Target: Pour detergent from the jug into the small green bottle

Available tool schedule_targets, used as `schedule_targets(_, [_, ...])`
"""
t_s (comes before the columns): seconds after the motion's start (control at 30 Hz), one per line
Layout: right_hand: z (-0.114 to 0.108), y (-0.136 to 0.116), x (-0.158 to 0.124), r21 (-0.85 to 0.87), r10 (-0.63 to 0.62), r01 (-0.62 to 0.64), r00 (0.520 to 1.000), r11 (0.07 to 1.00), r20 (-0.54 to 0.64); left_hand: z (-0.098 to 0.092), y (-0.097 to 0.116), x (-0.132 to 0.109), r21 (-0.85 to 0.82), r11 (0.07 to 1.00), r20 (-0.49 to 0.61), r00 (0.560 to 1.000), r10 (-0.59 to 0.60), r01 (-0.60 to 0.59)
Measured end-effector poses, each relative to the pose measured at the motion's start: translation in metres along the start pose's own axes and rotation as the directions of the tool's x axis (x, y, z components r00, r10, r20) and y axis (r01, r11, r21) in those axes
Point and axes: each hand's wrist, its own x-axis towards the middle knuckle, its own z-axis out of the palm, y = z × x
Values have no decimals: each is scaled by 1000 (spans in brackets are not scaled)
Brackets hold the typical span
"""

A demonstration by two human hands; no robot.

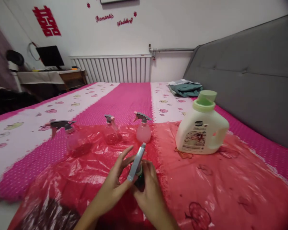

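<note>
Both hands meet low over the red plastic sheet (206, 179) on the bed: the left hand (115, 185) steadies the grey spray head (136, 163), while the right hand (148, 188) wraps the small bottle (139, 179) beneath. Keeping the bottle upright helps the head turn squarely.

Single head-worn view, aimed forward and slightly down across the bed (124, 95) toward the far wall (182, 28). Hands sat close at bottom centre; headboard (254, 76) at right.

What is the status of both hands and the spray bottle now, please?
Left hand and right hand both grip spray bottle over red plastic sheet. Three spray bottles and detergent jug stand beyond, apart.
</note>
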Motion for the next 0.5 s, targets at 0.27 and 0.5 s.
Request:
schedule_targets(0.27, [-1,-7,7,-31,-2,1,999,1000,-33,14,11,8,185,982,-415,904,103,-27])
schedule_targets(0.5, [12,-23,6,-128,-32,10,985,992,-170,49,0,11,269,961,-714,658,237,-54])
